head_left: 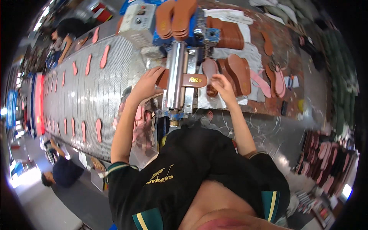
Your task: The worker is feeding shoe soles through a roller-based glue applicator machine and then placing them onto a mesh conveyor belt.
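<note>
A brown insole (195, 80) with gold lettering lies crosswise through a machine, under its shiny steel roller (175, 76). My left hand (147, 87) is at the roller's left side, its fingers and thumb around the insole's other end. On the right, my right hand (223, 88) is apart from the insole, fingers loosely bent and spread, with nothing visible in them. Just beside it stand a dark glossy insole (209, 68) and a leaning stack of brown insoles (239, 73). The part of the insole beneath the roller is hidden.
A mesh conveyor (126, 57) carrying several pink insoles stretches left. More brown insole stacks (230, 33) sit at the back right, and others (178, 19) on the machine. A grey control box (138, 25) stands behind. Another person (67, 170) is at lower left; a loaded rack (326, 161) is at right.
</note>
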The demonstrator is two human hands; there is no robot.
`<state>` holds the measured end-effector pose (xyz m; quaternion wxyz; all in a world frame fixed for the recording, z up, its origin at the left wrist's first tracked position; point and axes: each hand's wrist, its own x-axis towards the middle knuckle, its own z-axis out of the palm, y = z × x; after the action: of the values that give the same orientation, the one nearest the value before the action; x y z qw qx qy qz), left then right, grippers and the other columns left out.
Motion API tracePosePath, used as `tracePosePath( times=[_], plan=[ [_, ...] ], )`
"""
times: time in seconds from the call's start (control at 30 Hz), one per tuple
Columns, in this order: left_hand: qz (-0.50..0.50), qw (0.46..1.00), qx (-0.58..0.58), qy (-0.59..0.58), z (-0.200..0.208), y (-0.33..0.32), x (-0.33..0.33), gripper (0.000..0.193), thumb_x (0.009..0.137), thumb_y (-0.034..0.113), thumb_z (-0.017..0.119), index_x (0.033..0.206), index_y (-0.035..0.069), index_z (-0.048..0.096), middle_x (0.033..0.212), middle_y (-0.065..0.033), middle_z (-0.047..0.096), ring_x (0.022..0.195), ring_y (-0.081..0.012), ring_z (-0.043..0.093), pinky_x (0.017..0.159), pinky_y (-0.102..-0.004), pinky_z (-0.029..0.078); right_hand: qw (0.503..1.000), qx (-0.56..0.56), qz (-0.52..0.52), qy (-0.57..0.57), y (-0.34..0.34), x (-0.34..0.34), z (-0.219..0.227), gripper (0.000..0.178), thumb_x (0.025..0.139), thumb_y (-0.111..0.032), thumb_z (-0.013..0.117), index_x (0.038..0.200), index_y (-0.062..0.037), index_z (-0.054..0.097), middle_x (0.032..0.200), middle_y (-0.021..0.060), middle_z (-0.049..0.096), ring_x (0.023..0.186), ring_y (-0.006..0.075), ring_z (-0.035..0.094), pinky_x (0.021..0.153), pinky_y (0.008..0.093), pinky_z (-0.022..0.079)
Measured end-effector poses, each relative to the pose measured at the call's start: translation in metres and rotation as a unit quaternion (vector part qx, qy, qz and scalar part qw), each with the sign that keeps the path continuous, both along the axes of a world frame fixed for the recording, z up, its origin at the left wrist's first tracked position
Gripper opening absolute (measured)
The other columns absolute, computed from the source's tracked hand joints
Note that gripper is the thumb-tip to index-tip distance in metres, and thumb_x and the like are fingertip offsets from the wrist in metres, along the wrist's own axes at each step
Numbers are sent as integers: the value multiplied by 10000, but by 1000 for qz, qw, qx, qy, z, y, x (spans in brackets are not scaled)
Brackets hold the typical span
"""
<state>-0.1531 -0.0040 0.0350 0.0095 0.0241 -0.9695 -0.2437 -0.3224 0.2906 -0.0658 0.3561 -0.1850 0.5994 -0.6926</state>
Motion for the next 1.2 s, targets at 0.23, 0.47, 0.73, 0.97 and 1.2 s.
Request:
tracePosePath(
  times=[0.23,0.47,0.73,0.97,1.2],
  plan=[
    [22,998,-51,32,-26,-51,38,819,599,44,731,1340,97,388,1300,-129,463,1170,-339,464,967,-415,393,971,205,104,68,80,34,-103,187,868,-108,586,1019,0,561,824,1,572,768,79,531,682,232,437],
    [82,992,90,32,-74,-122,73,806,603,-33,698,1341,88,397,1237,-151,503,1105,-330,514,914,-384,449,925,344,159,-32,159,100,-203,139,745,-32,571,881,1,578,705,24,579,564,108,526,473,266,429],
    [432,602,671,-29,-183,-258,228,419,932,334,501,1253,65,494,1034,-74,609,883,-210,607,767,-353,526,874,465,88,-112,160,157,-169,138,719,-28,520,816,25,603,617,21,564,552,125,516,484,270,405],
    [623,460,633,-6,-283,-298,308,495,972,446,354,1198,35,510,1107,-120,609,940,-274,631,748,-438,548,853,472,3,-221,123,193,-132,276,794,-76,546,1064,-29,577,843,51,603,655,146,577,519,292,479],
    [538,438,712,111,-309,-344,213,459,994,375,325,1223,3,464,1201,-164,561,1082,-306,570,880,-464,498,829,515,-25,-217,101,217,-104,252,846,-129,550,1093,-82,564,844,32,593,684,149,580,537,290,493]
  ],
)
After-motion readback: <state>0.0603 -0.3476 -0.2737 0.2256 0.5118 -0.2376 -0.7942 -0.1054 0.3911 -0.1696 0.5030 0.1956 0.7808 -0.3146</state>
